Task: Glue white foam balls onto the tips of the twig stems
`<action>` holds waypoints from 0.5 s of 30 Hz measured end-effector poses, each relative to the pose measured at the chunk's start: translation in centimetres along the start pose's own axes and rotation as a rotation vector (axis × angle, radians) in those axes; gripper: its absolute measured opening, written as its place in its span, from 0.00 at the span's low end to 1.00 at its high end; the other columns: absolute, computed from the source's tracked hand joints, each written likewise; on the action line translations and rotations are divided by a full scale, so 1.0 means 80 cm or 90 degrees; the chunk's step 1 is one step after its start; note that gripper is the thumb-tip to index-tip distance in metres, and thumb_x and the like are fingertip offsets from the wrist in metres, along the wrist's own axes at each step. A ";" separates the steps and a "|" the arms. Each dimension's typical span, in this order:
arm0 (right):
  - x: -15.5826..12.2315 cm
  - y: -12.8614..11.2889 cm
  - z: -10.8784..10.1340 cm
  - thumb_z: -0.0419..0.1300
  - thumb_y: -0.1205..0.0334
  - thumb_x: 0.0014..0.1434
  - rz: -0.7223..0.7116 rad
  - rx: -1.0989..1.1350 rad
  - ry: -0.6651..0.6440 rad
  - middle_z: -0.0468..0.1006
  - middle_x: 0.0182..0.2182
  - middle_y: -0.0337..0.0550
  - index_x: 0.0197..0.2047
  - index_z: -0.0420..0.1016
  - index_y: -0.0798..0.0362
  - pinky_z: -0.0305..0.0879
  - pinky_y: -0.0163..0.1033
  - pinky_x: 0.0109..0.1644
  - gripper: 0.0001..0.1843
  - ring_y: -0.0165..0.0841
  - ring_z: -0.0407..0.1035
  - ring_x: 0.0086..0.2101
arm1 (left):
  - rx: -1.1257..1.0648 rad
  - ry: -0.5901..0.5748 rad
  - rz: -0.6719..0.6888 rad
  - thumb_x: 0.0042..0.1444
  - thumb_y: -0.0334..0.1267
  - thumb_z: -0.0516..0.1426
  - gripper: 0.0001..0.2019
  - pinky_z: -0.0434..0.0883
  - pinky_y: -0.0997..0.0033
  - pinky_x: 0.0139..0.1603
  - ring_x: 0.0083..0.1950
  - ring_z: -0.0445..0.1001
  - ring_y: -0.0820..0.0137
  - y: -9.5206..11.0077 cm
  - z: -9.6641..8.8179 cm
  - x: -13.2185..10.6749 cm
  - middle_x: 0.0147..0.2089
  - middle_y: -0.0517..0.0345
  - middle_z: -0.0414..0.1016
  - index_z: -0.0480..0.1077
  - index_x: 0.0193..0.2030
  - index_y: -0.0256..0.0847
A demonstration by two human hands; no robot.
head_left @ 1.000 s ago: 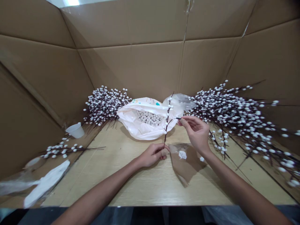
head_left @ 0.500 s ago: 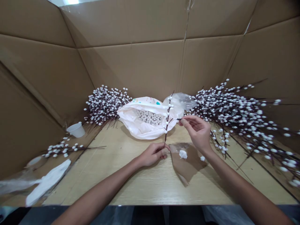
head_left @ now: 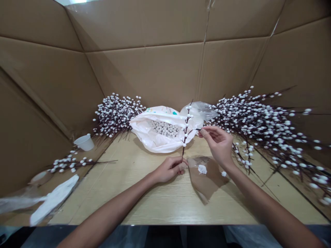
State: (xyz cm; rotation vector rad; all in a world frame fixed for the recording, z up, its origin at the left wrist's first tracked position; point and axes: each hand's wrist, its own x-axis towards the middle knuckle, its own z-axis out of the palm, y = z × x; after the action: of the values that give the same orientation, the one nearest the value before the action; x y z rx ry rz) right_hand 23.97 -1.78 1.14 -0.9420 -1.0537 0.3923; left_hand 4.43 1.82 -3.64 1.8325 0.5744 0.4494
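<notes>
My left hand [head_left: 172, 168] pinches the lower stem of a dark artificial berry branch [head_left: 185, 134] and keeps it upright above the table. White round berries sit along the branch's twigs. In my right hand [head_left: 218, 143] is a thin dark stick [head_left: 198, 129], gripped between thumb and fingers, its tip close to a side twig of the branch. Whether the tip touches the twig I cannot tell. Below the hands lies a brown sheet [head_left: 207, 186] with a dab of white paste [head_left: 202, 169] and a smaller white dab [head_left: 223, 174].
Behind the branch, a white plastic bag [head_left: 157, 146] holds many loose white berries [head_left: 165, 128]. Berry branches are heaped at left [head_left: 116, 113] and right [head_left: 258, 120]. A white cup [head_left: 84, 142], a tape roll [head_left: 40, 178] and a single branch [head_left: 71, 163] lie left. Cardboard walls [head_left: 144, 75] surround the table.
Both hands hold nearly the same pose. The branch's top and the stick in my right hand have shifted very slightly; the view has moved a little too.
</notes>
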 end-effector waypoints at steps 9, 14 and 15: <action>0.001 -0.001 -0.001 0.66 0.63 0.52 -0.005 0.025 0.002 0.80 0.26 0.40 0.33 0.77 0.54 0.72 0.34 0.33 0.05 0.31 0.76 0.28 | -0.010 -0.001 -0.001 0.58 0.56 0.53 0.24 0.65 0.73 0.34 0.30 0.68 0.72 0.001 0.001 0.000 0.29 0.57 0.69 0.70 0.41 0.33; 0.001 -0.004 -0.001 0.66 0.65 0.52 -0.006 0.061 -0.008 0.81 0.26 0.39 0.34 0.78 0.53 0.73 0.32 0.33 0.04 0.29 0.76 0.27 | -0.018 -0.003 -0.001 0.57 0.57 0.54 0.24 0.64 0.73 0.34 0.30 0.67 0.72 0.000 0.000 0.000 0.29 0.57 0.68 0.70 0.42 0.33; 0.001 -0.004 -0.001 0.66 0.65 0.52 -0.006 0.066 -0.012 0.81 0.26 0.39 0.34 0.78 0.53 0.73 0.32 0.34 0.04 0.29 0.76 0.27 | -0.017 -0.003 -0.002 0.58 0.56 0.53 0.24 0.64 0.73 0.34 0.30 0.67 0.72 -0.001 0.000 0.000 0.29 0.57 0.68 0.70 0.42 0.33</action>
State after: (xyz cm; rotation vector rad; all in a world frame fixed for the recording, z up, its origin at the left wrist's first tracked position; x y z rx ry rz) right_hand 24.05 -1.97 1.46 -0.8422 -1.0445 0.4445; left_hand 4.44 1.83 -3.69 1.8056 0.5655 0.4480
